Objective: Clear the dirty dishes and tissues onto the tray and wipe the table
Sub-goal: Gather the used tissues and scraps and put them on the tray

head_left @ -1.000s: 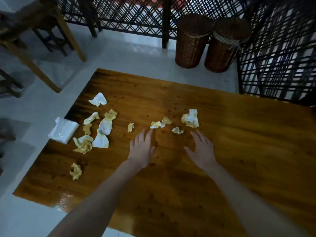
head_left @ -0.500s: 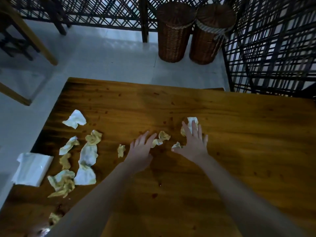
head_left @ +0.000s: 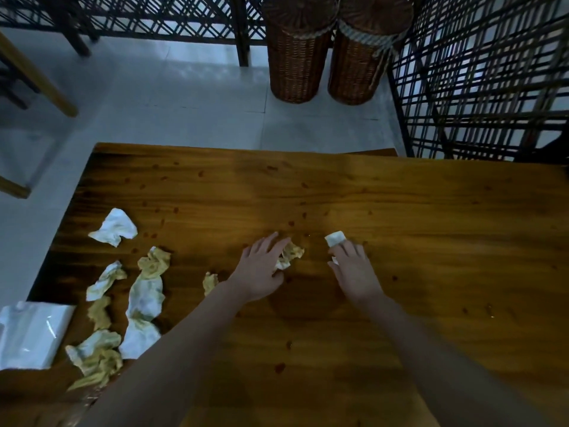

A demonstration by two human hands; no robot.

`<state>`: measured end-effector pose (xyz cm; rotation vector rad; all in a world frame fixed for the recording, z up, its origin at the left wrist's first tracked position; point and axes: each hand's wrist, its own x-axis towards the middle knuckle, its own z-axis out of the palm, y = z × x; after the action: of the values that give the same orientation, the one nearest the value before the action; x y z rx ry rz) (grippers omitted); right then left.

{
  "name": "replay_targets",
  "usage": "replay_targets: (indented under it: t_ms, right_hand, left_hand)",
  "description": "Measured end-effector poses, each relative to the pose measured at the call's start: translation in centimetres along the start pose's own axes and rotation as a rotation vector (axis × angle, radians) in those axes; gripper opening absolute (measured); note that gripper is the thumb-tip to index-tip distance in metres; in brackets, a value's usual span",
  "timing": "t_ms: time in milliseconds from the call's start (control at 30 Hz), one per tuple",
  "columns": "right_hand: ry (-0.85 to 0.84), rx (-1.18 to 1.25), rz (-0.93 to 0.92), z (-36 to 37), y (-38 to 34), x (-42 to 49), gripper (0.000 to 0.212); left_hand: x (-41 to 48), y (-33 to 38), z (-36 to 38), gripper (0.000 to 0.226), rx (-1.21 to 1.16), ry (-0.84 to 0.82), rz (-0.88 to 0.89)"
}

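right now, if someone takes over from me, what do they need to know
Hands: left hand lays flat fingers on a stained tissue; right hand pinches a white tissue.
Things: a small scrap and a scatter of tissues lie on the left of the table; no tray in view.
Done: nothing visibly cleared.
Left: gather every tissue, wipe the table.
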<state>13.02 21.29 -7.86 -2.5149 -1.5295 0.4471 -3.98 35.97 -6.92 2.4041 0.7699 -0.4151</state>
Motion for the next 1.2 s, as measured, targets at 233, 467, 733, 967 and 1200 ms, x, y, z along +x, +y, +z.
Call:
replay_targets:
  t_ms: [233,467,733,967,1200]
  right_hand:
    - [0.053,0.054,0.070,-1.5,0.6,-1.4,0.032]
    - [0.176,0.053,0.096,-2.9,3.0,-4.9,0.027]
    - [0.189,0.047,0.210,-4.9,4.8,-10.3,0.031]
    - [0.286,0.048,0.229,-6.9,7.4,-17.9,0.030]
    - [0.334,0.058,0.349,-7.7,13.9,-27.5,0.032]
  left_hand:
    - [0.7,0.4,0.3,0.057,0.169,0.112,0.105]
    - [0.4,0.5,0.6,0.049,0.116,0.107,0.045]
    - [-2.6,5.2,0.3,0.057,0.066,0.202,0.081]
    - [-5.1,13.4,1.9,0.055,0.064,0.237,0.216]
    - [-8.3,23.6,6.2,0.059,0.126,0.245,0.273]
